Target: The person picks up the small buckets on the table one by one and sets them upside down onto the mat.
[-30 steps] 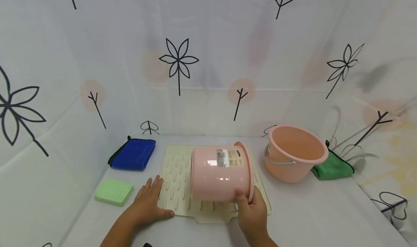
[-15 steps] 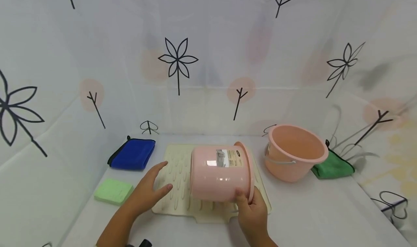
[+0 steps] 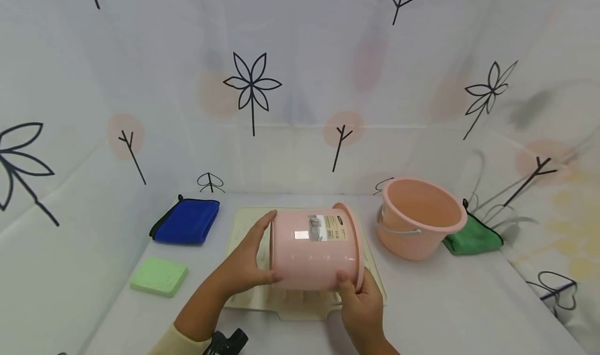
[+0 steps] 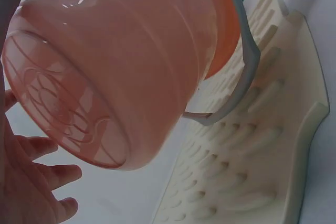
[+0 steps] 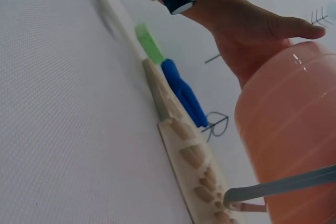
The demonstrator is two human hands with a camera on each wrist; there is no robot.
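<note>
A pink bucket (image 3: 309, 251) with a paper label lies on its side in the air over a cream ridged draining mat (image 3: 246, 300). My right hand (image 3: 363, 303) grips its rim, thumb on the outer wall. My left hand (image 3: 246, 264) is at the bucket's base, thumb and fingers spread. In the left wrist view several fingers (image 4: 60, 177) lie extended beside the round base, and whether they touch it I cannot tell. The grey handle (image 4: 247, 72) hangs down near the mat. The right wrist view shows the left thumb (image 5: 302, 28) stretched along the bucket's lower wall.
A second pink bucket (image 3: 412, 240) stands upright at the back right, in front of a folded green cloth (image 3: 473, 238). On the left lie a folded blue cloth (image 3: 187, 222) and a light green sponge (image 3: 159, 277). A patterned curtain (image 3: 300, 94) encloses the table.
My left hand has lifted off the mat's left edge and moved right to the bucket's base. The right hand still holds the bucket's rim in about the same place.
</note>
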